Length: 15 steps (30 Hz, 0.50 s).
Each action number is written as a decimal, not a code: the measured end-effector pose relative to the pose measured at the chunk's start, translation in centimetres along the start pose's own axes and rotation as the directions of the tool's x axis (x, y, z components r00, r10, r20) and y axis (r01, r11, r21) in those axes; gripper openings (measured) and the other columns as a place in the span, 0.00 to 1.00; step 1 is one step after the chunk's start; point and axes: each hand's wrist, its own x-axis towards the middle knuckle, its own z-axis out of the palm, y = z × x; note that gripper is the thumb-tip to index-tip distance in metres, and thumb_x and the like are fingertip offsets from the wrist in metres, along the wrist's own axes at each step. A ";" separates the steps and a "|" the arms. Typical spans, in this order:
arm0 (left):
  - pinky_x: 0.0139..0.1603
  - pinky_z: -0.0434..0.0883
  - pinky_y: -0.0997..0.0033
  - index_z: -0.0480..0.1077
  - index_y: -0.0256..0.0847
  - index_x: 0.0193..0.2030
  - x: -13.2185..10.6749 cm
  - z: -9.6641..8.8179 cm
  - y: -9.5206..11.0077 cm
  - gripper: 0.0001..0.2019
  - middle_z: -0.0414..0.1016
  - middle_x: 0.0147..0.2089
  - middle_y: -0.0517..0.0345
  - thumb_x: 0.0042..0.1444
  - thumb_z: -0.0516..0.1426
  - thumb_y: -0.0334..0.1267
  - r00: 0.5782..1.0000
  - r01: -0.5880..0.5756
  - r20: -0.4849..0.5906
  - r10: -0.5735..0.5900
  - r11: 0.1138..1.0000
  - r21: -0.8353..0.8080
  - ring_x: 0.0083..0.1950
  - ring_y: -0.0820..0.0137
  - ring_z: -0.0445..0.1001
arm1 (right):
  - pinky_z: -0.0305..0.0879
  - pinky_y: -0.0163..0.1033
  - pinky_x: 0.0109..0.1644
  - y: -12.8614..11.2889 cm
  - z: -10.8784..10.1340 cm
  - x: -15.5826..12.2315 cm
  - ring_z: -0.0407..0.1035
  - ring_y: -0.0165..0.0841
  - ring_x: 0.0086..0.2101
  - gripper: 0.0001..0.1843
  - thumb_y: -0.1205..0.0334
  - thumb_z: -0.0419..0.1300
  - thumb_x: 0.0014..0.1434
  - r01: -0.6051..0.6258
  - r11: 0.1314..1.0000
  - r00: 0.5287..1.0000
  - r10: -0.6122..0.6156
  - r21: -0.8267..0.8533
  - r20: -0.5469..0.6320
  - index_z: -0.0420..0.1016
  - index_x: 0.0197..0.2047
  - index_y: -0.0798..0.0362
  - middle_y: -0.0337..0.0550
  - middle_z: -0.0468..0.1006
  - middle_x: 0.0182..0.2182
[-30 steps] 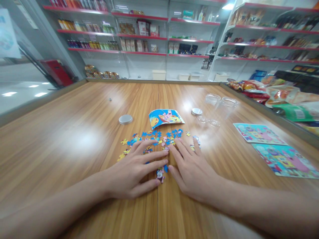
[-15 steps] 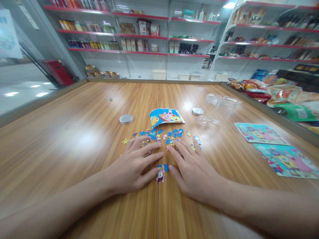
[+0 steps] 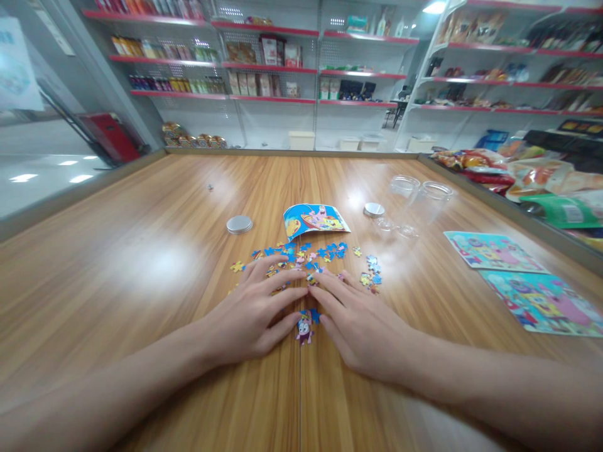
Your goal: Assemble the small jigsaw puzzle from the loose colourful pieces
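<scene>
My left hand point(image 3: 261, 307) rests over the near side of a scatter of jigsaw pieces point(image 3: 336, 250), fingers spread, its thumb beside a small joined puzzle section point(image 3: 304, 328) with a pink figure and blue background. My right hand point(image 3: 360, 317) lies opposite, fingers stretched toward the left hand's fingertips, thumb by the blue right edge of that section. Some loose pieces are hidden beneath both hands. Just beyond the pieces stands a curved picture card point(image 3: 318, 221) showing cartoon figures on blue.
Beyond the card lie a silver lid point(image 3: 239, 224) at left and another lid point(image 3: 374, 209) at right. Clear jars point(image 3: 426, 204) lie near the right lid. Two cartoon sheets point(image 3: 541, 301) overlap at right. Bagged goods point(image 3: 541, 179) line the right edge; stocked shelves point(image 3: 268, 66) stand behind.
My right hand's fingers have moved left and closer together, uncovering pieces on the right. My left hand has hardly moved. A blue piece by the joined section sits slightly differently.
</scene>
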 end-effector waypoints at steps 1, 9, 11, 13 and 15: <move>0.69 0.58 0.42 0.69 0.45 0.59 0.0 0.0 0.0 0.19 0.67 0.67 0.56 0.62 0.57 0.36 1.000 -0.003 0.006 0.003 1.000 -0.009 0.69 0.51 0.55 | 0.56 0.57 0.66 0.0 0.0 0.0 0.59 0.45 0.62 0.23 0.71 0.50 0.64 0.003 1.000 1.000 -0.003 0.009 0.008 0.67 0.61 0.60 0.56 0.69 0.59; 0.68 0.58 0.39 0.67 0.44 0.62 -0.1 0.0 -0.1 0.20 0.68 0.67 0.55 0.64 0.55 0.37 0.998 -0.004 0.057 0.005 1.000 -0.015 0.71 0.49 0.53 | 0.44 0.65 0.68 -0.9 -0.7 -0.5 0.63 0.46 0.57 0.15 0.62 0.52 0.67 -0.217 0.976 0.971 0.214 -0.019 -0.104 0.74 0.53 0.52 0.53 0.70 0.55; 0.68 0.58 0.38 0.67 0.45 0.62 -0.1 0.1 -0.1 0.20 0.68 0.66 0.56 0.63 0.56 0.37 1.000 0.009 0.030 -0.009 1.000 -0.007 0.70 0.48 0.54 | 0.44 0.66 0.68 -0.9 -0.7 -0.6 0.64 0.46 0.55 0.14 0.61 0.52 0.67 -0.233 0.972 0.966 0.229 -0.027 -0.119 0.74 0.51 0.52 0.53 0.71 0.54; 0.67 0.59 0.39 0.67 0.45 0.63 -0.1 0.1 -0.1 0.21 0.69 0.66 0.56 0.63 0.57 0.37 1.000 0.022 0.007 -0.022 1.000 -0.002 0.70 0.48 0.55 | 0.47 0.65 0.67 -0.9 -0.8 -0.6 0.63 0.47 0.56 0.14 0.60 0.53 0.66 -0.240 0.970 0.963 0.234 -0.028 -0.135 0.75 0.51 0.52 0.54 0.71 0.53; 0.67 0.59 0.39 0.67 0.45 0.62 -0.1 0.2 -0.1 0.21 0.69 0.66 0.56 0.63 0.56 0.38 0.999 0.039 -0.007 -0.039 0.999 0.003 0.70 0.48 0.55 | 0.51 0.63 0.65 -0.8 -0.7 -0.7 0.63 0.48 0.55 0.15 0.57 0.55 0.66 -0.245 0.969 0.959 0.240 -0.015 -0.152 0.75 0.52 0.53 0.54 0.71 0.52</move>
